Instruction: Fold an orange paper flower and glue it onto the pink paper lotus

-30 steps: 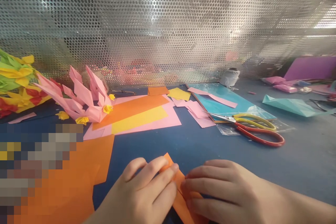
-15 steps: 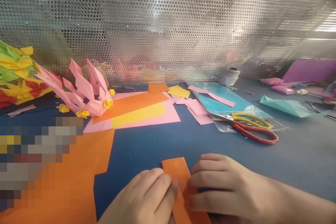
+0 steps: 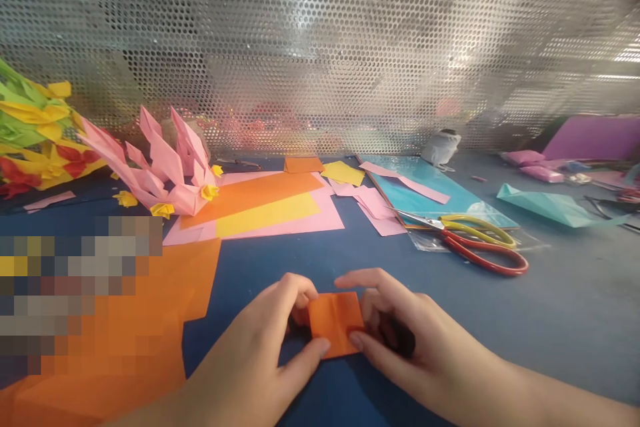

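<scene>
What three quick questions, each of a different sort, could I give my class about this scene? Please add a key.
1. Multiple choice: What do the left hand and the right hand hold between them?
a) a purple sheet
b) folded orange paper
c) a green flower

2. True or false: In the picture, the scissors lie to the right of the pink folded model.

3. Short answer: Which two colours are the scissors' handles?

Key: 1. b; 2. true; 3. yellow and red.
</scene>
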`<state>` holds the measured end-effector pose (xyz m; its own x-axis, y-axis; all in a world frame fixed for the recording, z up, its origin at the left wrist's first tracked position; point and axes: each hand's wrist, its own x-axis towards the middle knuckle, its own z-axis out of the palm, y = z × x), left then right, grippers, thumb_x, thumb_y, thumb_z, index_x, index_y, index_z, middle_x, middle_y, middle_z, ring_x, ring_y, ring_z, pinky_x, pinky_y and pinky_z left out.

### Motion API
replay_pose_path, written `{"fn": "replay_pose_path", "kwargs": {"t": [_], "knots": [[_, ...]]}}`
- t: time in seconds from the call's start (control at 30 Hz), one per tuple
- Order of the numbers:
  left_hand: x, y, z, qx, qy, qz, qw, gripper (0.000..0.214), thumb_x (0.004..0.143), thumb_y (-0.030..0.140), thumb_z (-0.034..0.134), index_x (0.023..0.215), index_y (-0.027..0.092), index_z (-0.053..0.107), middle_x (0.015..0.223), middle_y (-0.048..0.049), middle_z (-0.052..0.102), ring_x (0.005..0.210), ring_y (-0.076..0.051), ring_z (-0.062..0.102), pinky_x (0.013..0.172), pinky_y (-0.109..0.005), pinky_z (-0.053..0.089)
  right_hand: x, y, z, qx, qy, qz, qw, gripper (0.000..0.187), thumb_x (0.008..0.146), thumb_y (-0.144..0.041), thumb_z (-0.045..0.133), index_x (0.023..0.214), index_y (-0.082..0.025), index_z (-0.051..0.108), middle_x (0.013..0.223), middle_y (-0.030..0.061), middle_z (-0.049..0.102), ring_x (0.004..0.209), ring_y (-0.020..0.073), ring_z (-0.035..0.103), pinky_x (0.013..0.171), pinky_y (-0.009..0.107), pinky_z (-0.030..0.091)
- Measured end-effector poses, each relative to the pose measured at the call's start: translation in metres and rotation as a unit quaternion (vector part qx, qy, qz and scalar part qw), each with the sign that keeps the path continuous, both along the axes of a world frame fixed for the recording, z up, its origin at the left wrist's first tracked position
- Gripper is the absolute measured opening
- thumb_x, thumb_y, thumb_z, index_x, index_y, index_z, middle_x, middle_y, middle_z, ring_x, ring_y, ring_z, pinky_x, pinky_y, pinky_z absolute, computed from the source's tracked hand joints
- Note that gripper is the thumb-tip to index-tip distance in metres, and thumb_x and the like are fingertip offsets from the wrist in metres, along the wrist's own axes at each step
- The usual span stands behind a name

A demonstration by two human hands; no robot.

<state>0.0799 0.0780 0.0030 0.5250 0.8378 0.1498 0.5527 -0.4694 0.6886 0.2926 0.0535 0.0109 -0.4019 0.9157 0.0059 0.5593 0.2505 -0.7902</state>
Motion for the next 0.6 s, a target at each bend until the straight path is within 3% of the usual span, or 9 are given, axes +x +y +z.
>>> {"fn": "replay_pose_path", "kwargs": {"t": [0.17,0.3,0.43,0.6], "knots": [[0.0021,0.0006,0.0003,0.017,-0.013,-0.021,1.000,0.023,0.081,0.009,0.056,0.093,0.026,0.050,0.101,0.0027,0.054,0.091,-0.013,0.059,0.080,-0.021,0.048,-0.0054,-0.0045,-0.0022,0.046,-0.039,0.021,0.998,0.018,0.078,-0.004,0.053,0.079,-0.019,0.062,0.078,-0.0009,0.053,0.062,0.0080,0.053,0.058,0.017,0.044],[0.0019,0.0014,-0.0004,0.035,-0.001,-0.055,0.998,0.015,0.085,0.008,0.054,0.081,0.023,0.057,0.104,0.0017,0.056,0.096,-0.013,0.058,0.085,-0.021,0.047,-0.0054,-0.0066,-0.0038,0.054,-0.042,0.001,0.998,0.016,0.083,-0.011,0.055,0.082,-0.020,0.069,0.078,0.0008,0.057,0.059,0.0082,0.055,0.057,0.017,0.047],[0.0005,0.0004,0.0024,0.078,0.009,-0.094,0.993,0.015,0.090,0.010,0.050,0.087,0.021,0.061,0.096,0.0000,0.062,0.093,-0.016,0.059,0.084,-0.026,0.050,-0.0042,-0.0078,-0.0038,0.066,-0.052,-0.008,0.996,0.019,0.086,-0.011,0.053,0.086,-0.021,0.069,0.081,0.0015,0.061,0.059,0.0084,0.058,0.057,0.017,0.049],[0.0002,0.0003,0.0042,0.102,0.038,-0.085,0.990,0.020,0.089,0.011,0.050,0.103,0.021,0.061,0.114,-0.0053,0.062,0.107,-0.020,0.056,0.092,-0.034,0.050,-0.0052,-0.0057,-0.0047,0.096,-0.056,-0.024,0.994,0.026,0.088,-0.008,0.048,0.092,-0.023,0.068,0.084,0.0020,0.064,0.067,0.0107,0.063,0.063,0.019,0.051]]}}
